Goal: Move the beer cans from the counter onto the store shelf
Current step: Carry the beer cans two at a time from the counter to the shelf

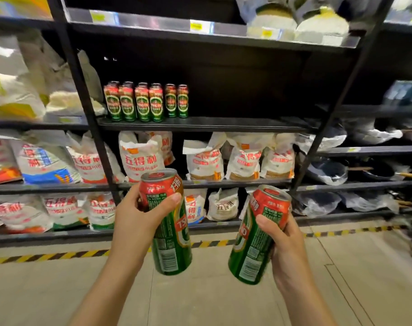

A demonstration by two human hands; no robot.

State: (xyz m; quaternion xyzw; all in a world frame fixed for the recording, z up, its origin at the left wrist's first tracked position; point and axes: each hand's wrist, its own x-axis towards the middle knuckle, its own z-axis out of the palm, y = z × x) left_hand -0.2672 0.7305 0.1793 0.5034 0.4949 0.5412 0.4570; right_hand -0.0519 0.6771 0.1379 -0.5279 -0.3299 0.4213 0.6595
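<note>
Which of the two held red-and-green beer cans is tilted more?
The red-and-green beer can in the right hand leans clearly to the right at its top; the can in the left hand is nearer upright.

Back row of cans (120,84) on the shelf (200,124) mostly hidden behind the front row, small print on both held cans too fine to read, top-shelf bags (294,17) cut off by the upper edge and blurred, price tags (195,25) unreadable, far-right shelf goods (376,170) smeared, both forearms cut off at the bottom edge
</note>
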